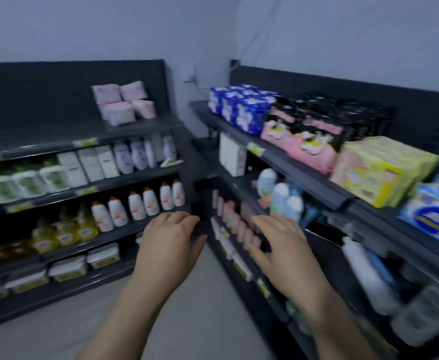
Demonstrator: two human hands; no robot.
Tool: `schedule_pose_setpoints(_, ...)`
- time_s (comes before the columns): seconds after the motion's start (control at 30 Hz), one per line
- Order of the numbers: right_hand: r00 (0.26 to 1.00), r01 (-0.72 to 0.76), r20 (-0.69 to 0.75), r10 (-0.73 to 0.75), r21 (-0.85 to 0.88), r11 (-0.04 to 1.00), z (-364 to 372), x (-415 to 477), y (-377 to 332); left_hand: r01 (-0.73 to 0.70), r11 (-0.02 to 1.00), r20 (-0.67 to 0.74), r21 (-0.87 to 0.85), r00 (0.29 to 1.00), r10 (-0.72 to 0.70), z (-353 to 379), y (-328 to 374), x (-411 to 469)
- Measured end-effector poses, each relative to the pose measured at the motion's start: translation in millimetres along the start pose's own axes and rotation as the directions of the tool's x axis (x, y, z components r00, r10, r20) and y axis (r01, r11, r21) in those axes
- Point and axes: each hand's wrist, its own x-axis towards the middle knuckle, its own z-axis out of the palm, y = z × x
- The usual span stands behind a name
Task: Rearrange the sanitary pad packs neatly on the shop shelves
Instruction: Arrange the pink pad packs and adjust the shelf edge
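Sanitary pad packs line the top of the right shelf unit: blue packs, black-and-pink packs, yellow packs and blue-white packs at the far right. Several pale pink packs are stacked on the top of the left shelf unit. My left hand and my right hand hover in the aisle below the top shelves, fingers relaxed and spread, holding nothing. The frame is motion-blurred.
The left unit's lower shelves hold white boxes, white bottles, yellow bottles and tubs. The right unit's lower shelves hold bottles and pink items. A grey floor runs between the units into the corner.
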Motion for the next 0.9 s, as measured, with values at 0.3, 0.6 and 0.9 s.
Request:
schedule_pose_setpoints(0.3,0.98,0.161,0.101,-0.169,0.086,0.983,91.6,98.2,-73.4,0.263,0.956,0.0,0.126,0.964,-0.265,-1.3,-131.2,2.0)
schedule_pose_setpoints(0.6,0.94,0.279,0.162,-0.302,0.148,0.949,168.7,220.5,-87.1,0.382,0.894,-0.058,0.235,0.923,-0.38,32.5,-208.5,76.9)
schedule_pose_setpoints(0.9,0.897,0.373,0.196,-0.397,0.149,0.916,222.0,385.4,-62.5,0.455,0.859,-0.133,0.236,0.89,-0.436,85.3,-268.6,217.5)
